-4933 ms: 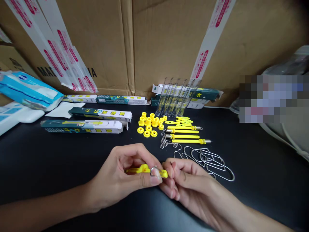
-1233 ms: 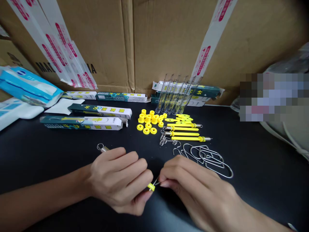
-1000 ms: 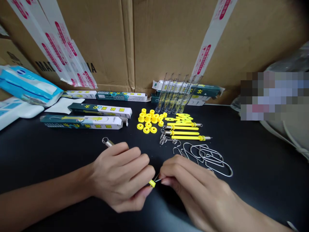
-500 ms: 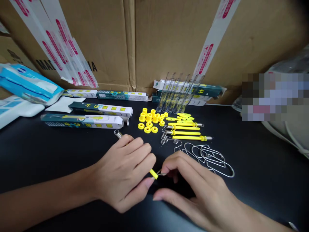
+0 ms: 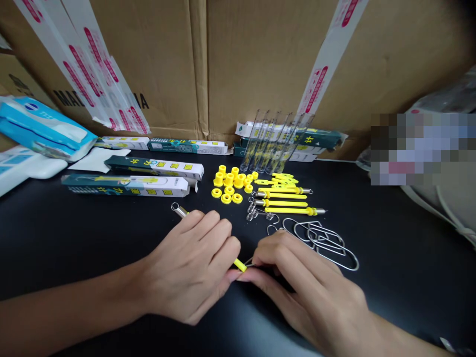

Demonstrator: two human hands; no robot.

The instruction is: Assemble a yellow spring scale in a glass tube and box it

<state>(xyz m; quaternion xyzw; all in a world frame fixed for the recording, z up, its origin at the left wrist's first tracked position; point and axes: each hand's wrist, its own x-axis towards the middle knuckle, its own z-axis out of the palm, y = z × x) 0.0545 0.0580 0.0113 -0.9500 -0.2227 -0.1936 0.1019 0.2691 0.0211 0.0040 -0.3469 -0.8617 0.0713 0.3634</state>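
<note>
My left hand [image 5: 197, 267] is wrapped round a yellow rod [image 5: 240, 265]; its metal end with a ring [image 5: 179, 210] sticks out at the upper left. At the rod's lower tip, my right hand [image 5: 301, 282] pinches a thin metal wire [image 5: 250, 263], which touches the tip. The two thumbs meet just below it. Beyond the hands lie several yellow rods [image 5: 286, 204], small springs [image 5: 251, 210], large wire hooks [image 5: 325, 239], yellow collars and rings [image 5: 226, 198] and flat yellow pieces [image 5: 283, 177].
Clear tubes [image 5: 266, 144] lean on green and white boxes [image 5: 327, 139] at the back. More long boxes [image 5: 126, 185] lie at the left, beside a blue packet [image 5: 48, 126]. A large cardboard box [image 5: 253, 59] stands behind. A pixelated patch covers something at the right.
My right thumb has risen to meet my left thumb and closed towards the wire. The rod has shifted slightly, its ringed end moving left and its tip right.
</note>
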